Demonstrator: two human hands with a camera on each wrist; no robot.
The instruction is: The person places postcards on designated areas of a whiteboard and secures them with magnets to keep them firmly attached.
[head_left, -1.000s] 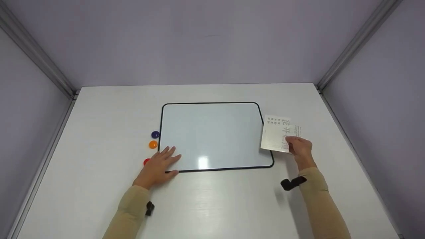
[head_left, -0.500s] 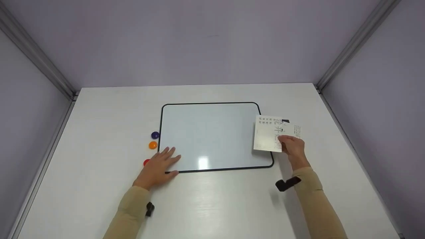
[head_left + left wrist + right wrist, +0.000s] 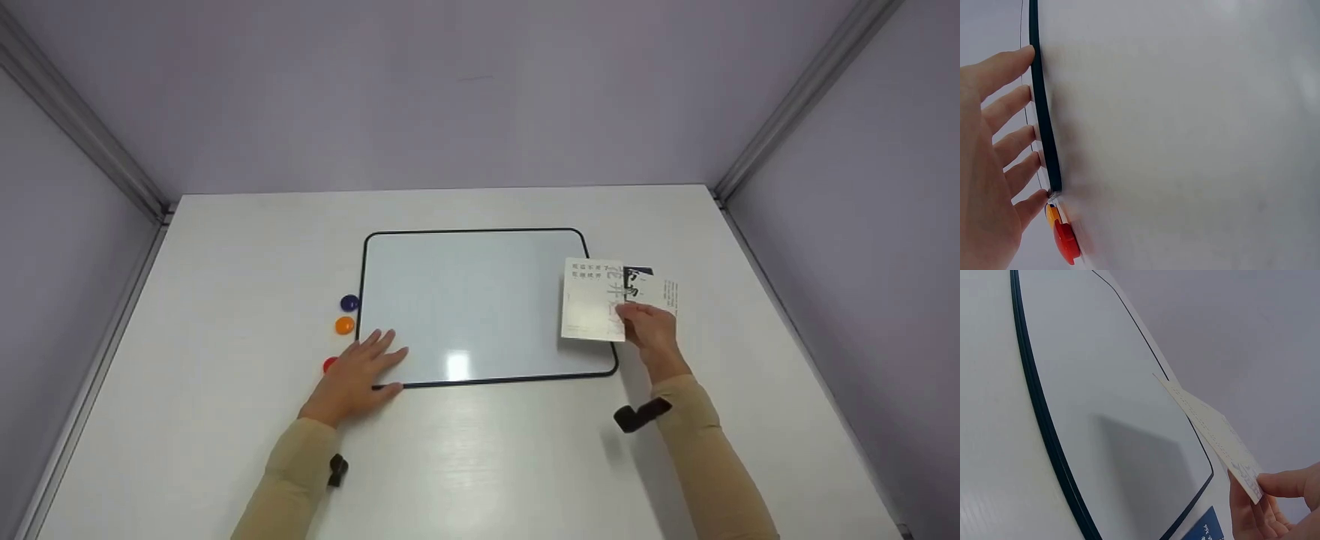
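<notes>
A white card (image 3: 589, 307) with printed characters is pinched at its right edge between the thumb and fingers of my right hand (image 3: 651, 334). In the right wrist view the card (image 3: 1216, 433) tilts above the board and casts a shadow on it. My left hand (image 3: 352, 381), fingers spread, rests at the near left corner of a black-edged whiteboard (image 3: 457, 300). Beside that hand lie a red magnet (image 3: 1066, 242), partly hidden in the head view, and an orange magnet (image 3: 344, 325). A dark blue magnet (image 3: 349, 303) touches the board's left edge.
Right of the board lies at least one more printed card (image 3: 664, 289), partly covered by the hand and held card; a navy part (image 3: 1207, 527) shows in the right wrist view. The white table (image 3: 465, 465) is bounded by grey walls behind and at both sides.
My right hand has moved left with the card, bringing it further over the board's right edge. More of the printing on what lies behind it now shows. My left hand stays in place.
</notes>
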